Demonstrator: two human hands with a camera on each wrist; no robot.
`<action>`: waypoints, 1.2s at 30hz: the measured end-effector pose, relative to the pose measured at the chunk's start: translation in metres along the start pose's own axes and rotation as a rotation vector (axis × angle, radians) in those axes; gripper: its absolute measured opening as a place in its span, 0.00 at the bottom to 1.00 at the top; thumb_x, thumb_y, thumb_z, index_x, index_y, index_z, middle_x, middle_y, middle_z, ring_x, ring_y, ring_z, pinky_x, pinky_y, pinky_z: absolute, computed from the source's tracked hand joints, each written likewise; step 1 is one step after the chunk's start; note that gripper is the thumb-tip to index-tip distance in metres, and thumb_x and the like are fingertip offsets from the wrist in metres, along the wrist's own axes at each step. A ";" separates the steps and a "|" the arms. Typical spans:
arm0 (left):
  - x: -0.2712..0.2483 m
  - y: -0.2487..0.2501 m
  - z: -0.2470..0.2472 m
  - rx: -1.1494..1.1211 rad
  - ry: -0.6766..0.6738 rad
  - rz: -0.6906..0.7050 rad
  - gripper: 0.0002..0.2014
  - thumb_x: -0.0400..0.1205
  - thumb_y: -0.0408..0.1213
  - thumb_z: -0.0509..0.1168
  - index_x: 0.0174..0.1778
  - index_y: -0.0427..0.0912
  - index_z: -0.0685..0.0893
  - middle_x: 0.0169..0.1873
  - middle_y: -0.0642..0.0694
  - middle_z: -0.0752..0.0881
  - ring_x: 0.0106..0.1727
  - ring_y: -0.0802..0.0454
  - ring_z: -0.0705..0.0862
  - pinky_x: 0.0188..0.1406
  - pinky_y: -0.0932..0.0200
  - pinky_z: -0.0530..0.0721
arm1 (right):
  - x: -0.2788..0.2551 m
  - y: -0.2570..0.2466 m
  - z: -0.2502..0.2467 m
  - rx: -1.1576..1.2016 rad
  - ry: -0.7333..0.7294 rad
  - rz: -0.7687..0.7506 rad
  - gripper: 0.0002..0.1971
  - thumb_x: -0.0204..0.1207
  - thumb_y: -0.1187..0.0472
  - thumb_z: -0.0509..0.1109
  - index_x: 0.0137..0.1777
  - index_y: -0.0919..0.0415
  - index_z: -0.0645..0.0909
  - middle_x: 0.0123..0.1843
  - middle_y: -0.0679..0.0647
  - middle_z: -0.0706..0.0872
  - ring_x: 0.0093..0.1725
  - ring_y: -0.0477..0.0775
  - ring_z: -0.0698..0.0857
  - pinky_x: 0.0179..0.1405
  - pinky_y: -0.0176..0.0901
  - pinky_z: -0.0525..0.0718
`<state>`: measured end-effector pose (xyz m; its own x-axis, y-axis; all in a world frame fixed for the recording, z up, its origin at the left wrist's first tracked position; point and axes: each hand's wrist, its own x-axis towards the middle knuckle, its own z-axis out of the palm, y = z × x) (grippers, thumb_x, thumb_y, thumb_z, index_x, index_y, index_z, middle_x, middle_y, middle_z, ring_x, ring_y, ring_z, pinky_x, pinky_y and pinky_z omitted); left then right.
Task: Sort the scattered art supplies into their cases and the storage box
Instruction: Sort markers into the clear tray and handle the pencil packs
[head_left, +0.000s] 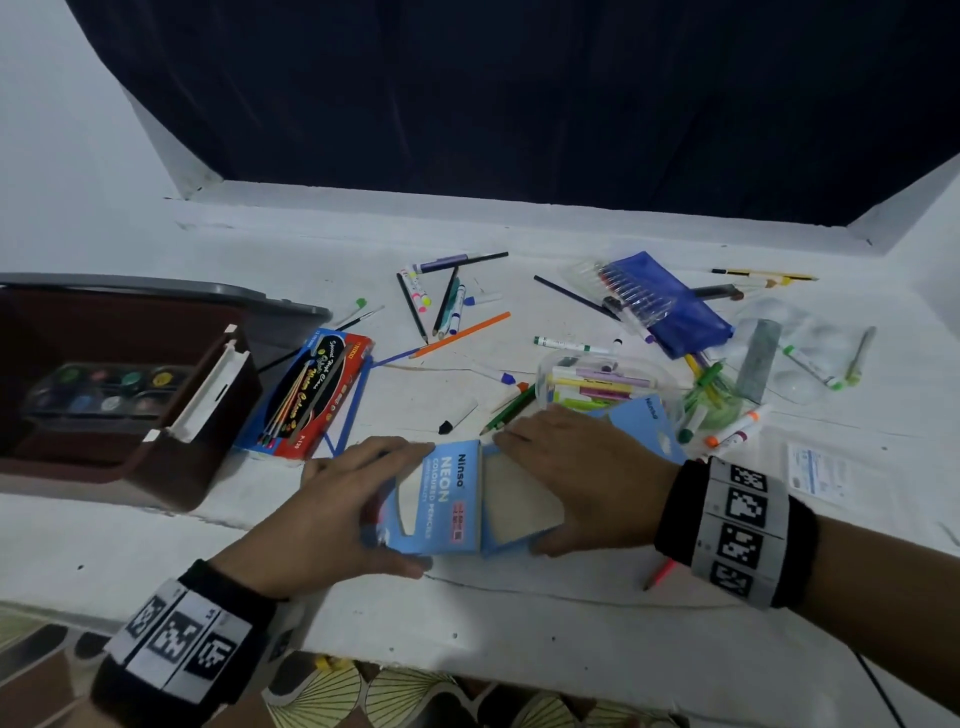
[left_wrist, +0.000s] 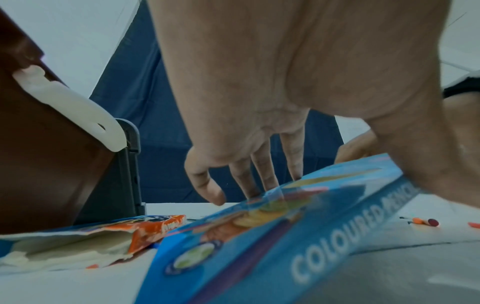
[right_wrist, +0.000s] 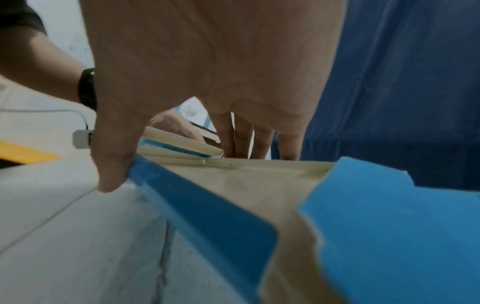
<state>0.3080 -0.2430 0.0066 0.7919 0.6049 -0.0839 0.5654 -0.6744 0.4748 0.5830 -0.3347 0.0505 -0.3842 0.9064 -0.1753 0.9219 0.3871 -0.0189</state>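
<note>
A blue "Ninso NEON coloured pencils" box (head_left: 441, 499) lies at the front middle of the white table, its flap folded open to the right with the cream inside showing. My left hand (head_left: 410, 506) grips the printed left part, thumb on the near edge and fingers (left_wrist: 259, 176) over the far edge. My right hand (head_left: 517, 493) holds the open flap (right_wrist: 233, 185), thumb (right_wrist: 111, 164) against its near blue edge and fingers at the far edge. The brown storage box (head_left: 208, 447) stands open at the left with a paint palette (head_left: 104, 395) inside.
A red watercolour pencil box (head_left: 311, 400) lies beside the storage box. Loose pencils and markers (head_left: 441, 306) are strewn across the back. A clear case of markers (head_left: 597, 384), a blue pouch (head_left: 670, 306) and green pencils (head_left: 511, 410) lie to the right. A pink pencil (head_left: 662, 574) lies under my right wrist.
</note>
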 end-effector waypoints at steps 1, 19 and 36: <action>0.002 0.003 -0.001 0.003 0.006 0.010 0.51 0.62 0.72 0.75 0.80 0.75 0.57 0.73 0.74 0.66 0.76 0.69 0.66 0.72 0.47 0.68 | 0.000 0.001 -0.003 0.014 0.029 0.015 0.49 0.64 0.31 0.74 0.78 0.62 0.69 0.71 0.56 0.77 0.67 0.58 0.76 0.72 0.54 0.73; 0.015 0.007 -0.019 0.067 0.127 0.047 0.53 0.58 0.78 0.71 0.80 0.76 0.56 0.74 0.71 0.62 0.78 0.70 0.59 0.72 0.59 0.55 | -0.016 0.015 -0.020 0.097 0.089 0.039 0.50 0.61 0.28 0.72 0.81 0.51 0.66 0.76 0.48 0.72 0.73 0.52 0.73 0.75 0.54 0.68; 0.019 0.031 -0.016 0.101 0.190 0.080 0.52 0.59 0.74 0.72 0.79 0.71 0.59 0.69 0.71 0.65 0.74 0.77 0.58 0.78 0.53 0.47 | -0.022 0.021 -0.019 -0.051 0.151 0.128 0.48 0.64 0.22 0.62 0.79 0.51 0.69 0.71 0.52 0.77 0.67 0.56 0.79 0.62 0.59 0.76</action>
<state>0.3371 -0.2456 0.0336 0.7831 0.6099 0.1217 0.5301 -0.7569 0.3822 0.6103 -0.3429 0.0729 -0.2713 0.9622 -0.0230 0.9612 0.2721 0.0449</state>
